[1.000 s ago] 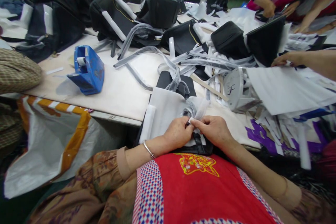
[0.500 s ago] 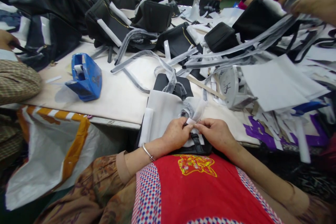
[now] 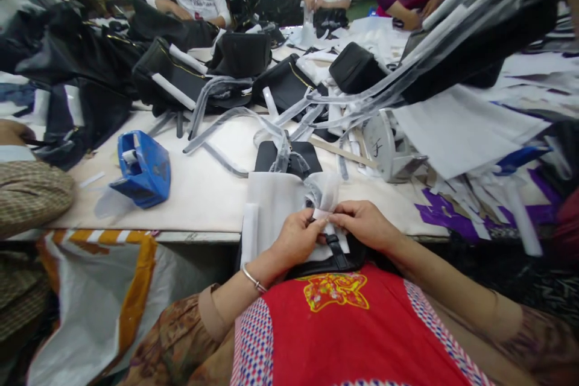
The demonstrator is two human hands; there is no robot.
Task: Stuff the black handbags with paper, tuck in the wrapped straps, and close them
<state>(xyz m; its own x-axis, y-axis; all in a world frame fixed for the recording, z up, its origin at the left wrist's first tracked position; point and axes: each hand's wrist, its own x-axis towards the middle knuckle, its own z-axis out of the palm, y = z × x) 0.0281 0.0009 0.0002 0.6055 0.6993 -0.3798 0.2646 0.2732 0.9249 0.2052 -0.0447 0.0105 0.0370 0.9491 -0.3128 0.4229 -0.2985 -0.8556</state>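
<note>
A black bag [image 3: 305, 268] rests against the table edge in front of me, partly covered by a white wrapping sheet [image 3: 274, 199]. On top of it sits a bunched, clear-plastic-wrapped strap [image 3: 311, 190]. My left hand [image 3: 294, 238] pinches a small white strip [image 3: 321, 214] just below that bunch. From the other side, my right hand [image 3: 364, 223] pinches the same strip, the fingertips of both hands nearly touching. A short black buckled strap [image 3: 335, 245] hangs below my fingers. The fingertips partly hide the strip.
A blue tape dispenser [image 3: 143, 169] stands to the left, a grey tape dispenser [image 3: 386, 148] to the right. Black bags [image 3: 172, 75] are heaped behind. White sheets [image 3: 470, 126] lie at right. An orange-edged white sack [image 3: 94, 289] hangs below the table. Other people sit around.
The view has tilted up, showing more of the people opposite. At the right, a co-worker's black bag with plastic-wrapped straps is lifted higher. My hands keep their pinch on the white strip.
</note>
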